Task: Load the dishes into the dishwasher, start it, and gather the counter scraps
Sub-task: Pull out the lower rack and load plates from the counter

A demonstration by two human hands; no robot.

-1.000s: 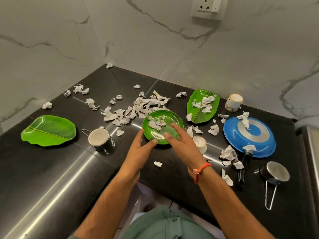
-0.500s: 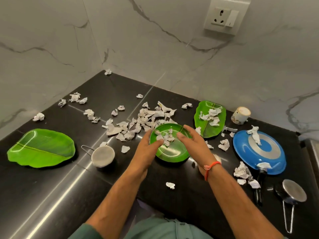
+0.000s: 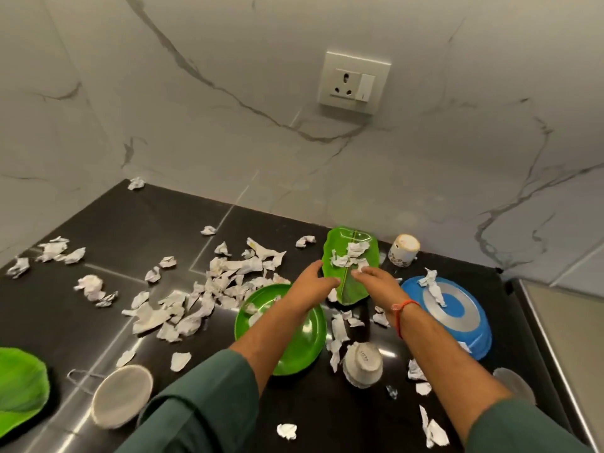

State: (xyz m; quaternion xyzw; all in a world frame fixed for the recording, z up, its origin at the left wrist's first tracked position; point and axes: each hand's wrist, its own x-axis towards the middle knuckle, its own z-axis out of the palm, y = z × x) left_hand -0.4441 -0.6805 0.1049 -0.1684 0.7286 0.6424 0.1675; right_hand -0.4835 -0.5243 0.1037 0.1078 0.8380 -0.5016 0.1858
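Note:
A leaf-shaped green plate point(image 3: 353, 286) with paper scraps on it lies near the back wall. My left hand point(image 3: 310, 282) reaches to its left edge with fingers extended. On the plate's right side my right hand point(image 3: 376, 282) has its fingers stretched over the near half. Neither hand grips anything that I can see. Under my left forearm lies a round green plate point(image 3: 304, 341). Torn white paper scraps point(image 3: 196, 305) are strewn over the black counter point(image 3: 130, 230).
A blue plate point(image 3: 457, 315) with scraps lies right. A white cup point(image 3: 403, 250) stands at the back; a small bowl point(image 3: 362, 364) sits near the round plate. A steel strainer cup point(image 3: 121, 397) and another green leaf plate point(image 3: 19, 384) are left. A steel cup point(image 3: 514, 384) is partly hidden behind my right arm.
Both hands moved from the round green plate forward and right to the leaf-shaped plate. The view tilted up and I leaned closer.

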